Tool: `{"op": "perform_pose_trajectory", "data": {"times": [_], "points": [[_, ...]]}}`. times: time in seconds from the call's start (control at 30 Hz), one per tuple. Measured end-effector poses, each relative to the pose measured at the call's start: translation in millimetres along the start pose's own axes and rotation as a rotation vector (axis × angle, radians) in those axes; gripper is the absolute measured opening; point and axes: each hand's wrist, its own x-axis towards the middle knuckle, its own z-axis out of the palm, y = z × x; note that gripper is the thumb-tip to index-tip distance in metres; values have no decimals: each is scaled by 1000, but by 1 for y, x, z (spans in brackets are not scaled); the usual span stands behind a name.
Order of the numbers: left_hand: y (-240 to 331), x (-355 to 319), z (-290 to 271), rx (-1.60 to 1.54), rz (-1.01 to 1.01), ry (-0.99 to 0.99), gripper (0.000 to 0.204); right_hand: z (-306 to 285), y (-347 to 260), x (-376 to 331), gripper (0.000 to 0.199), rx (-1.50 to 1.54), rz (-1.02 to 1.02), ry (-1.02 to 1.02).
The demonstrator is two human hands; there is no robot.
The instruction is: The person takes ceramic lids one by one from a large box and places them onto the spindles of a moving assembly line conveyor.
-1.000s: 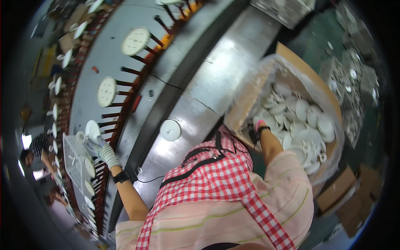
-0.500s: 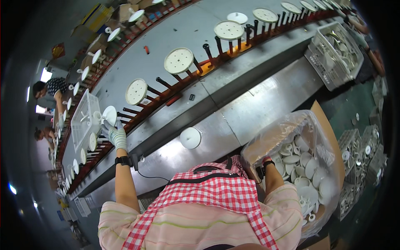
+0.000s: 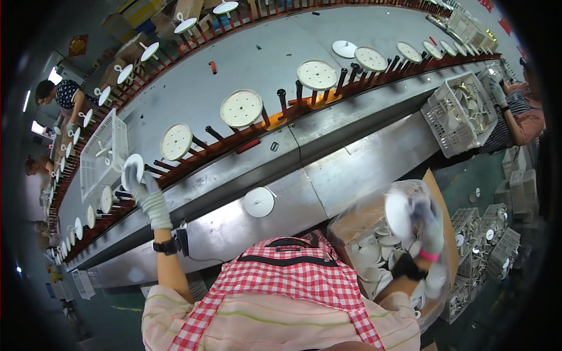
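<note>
The plastic-lined cardboard box (image 3: 438, 188) holds a heap of white discs (image 3: 370, 255). Over its opening, the gloved right hand (image 3: 428, 227), blurred, grips a broad white disc (image 3: 398, 214) that is tilted nearly upright. Well to the left of the box, the gloved left hand (image 3: 148, 198) has its fingers closed on the edge of a smaller disc (image 3: 133, 169), beside the row of dark pegs (image 3: 213, 133). On the metal desk (image 3: 374, 153), left of the box and apart from it, one loose disc (image 3: 259, 202) lies flat. Farther left of the box, past the left hand, stands a slatted white tray (image 3: 93, 169). Beyond the box, toward the upper right, a white crate (image 3: 436, 120) filled with pale parts stands near a co-worker (image 3: 520, 120).
</note>
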Motion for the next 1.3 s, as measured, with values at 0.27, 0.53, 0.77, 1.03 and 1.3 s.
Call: {"op": "perform_pose_trajectory", "data": {"times": [0.27,0.53,0.77,1.03,1.3], "points": [[122,50,91,-471,191,-522,31,251,-93,199,33,33,-446,-177],[142,59,189,-406,-46,-795,53,333,-68,227,33,-402,-538,-115],[139,69,246,-179,-467,-1072,55,360,-61,204,31,-562,-797,-211],[100,56,222,168,-65,-887,39,425,-95,229,39,-868,-395,-319],[17,56,197,77,-3,-757,37,429,-85,150,43,-611,-651,-281]]}}
